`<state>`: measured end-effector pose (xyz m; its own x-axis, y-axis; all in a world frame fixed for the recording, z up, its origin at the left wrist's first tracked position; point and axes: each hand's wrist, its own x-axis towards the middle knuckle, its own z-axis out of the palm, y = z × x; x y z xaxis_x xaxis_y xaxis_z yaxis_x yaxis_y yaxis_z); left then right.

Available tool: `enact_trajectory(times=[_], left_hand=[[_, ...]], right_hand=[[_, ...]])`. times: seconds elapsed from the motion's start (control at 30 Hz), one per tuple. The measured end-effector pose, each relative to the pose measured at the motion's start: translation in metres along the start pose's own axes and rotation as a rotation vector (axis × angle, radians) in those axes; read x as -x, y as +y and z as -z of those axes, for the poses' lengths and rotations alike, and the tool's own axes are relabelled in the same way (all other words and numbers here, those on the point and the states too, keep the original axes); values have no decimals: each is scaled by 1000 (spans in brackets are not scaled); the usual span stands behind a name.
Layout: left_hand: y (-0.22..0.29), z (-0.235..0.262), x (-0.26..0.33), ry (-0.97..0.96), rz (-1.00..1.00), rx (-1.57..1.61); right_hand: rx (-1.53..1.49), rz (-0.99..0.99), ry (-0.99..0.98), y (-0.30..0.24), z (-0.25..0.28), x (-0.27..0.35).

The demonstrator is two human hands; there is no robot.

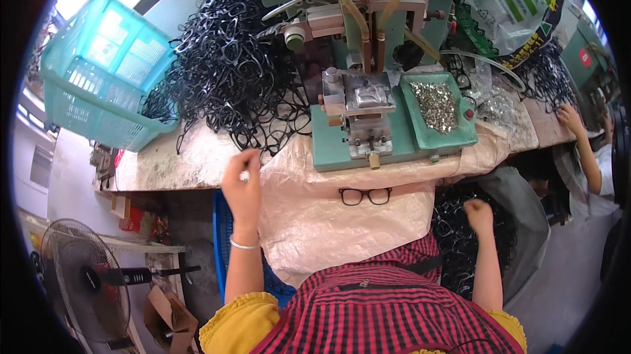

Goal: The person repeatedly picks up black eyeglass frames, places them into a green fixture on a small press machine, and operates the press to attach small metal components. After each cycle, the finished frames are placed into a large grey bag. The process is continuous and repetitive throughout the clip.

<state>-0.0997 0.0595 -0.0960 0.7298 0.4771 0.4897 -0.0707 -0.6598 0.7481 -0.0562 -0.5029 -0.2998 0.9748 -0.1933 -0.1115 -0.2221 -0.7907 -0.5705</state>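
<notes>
My left hand (242, 186) is raised at the table's front edge, beside the big pile of black eyeglass frames (230, 71). Its fingers are bent and pinched together; whatever they may hold is too small to make out. My right hand (480, 214) is closed over an open grey bag (526, 216) filled with black frames, and its fingertips are hidden. One black eyeglass frame (365, 196) lies between my hands on the pale sheet (328, 229) over my lap. Straight ahead stands a green bench machine (358, 114) with a metal fixture and two upright copper-coloured rods.
A green tray (465, 129) of small metal pieces sits right of the fixture. A turquoise basket (98, 107) leans at the left. Below are a fan (85, 278) and a blue crate (221, 242). Another person's hand (570, 119) reaches in at the far right.
</notes>
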Motion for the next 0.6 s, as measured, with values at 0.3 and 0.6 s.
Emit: enact_trajectory(times=[0.3, 0.6], left_hand=[[-77, 12, -68, -147, -138, -217], [-60, -28, -89, -201, -302, -68]], right_hand=[[41, -386, -306, 13, -75, 203], [277, -67, 143, -43, -71, 232]])
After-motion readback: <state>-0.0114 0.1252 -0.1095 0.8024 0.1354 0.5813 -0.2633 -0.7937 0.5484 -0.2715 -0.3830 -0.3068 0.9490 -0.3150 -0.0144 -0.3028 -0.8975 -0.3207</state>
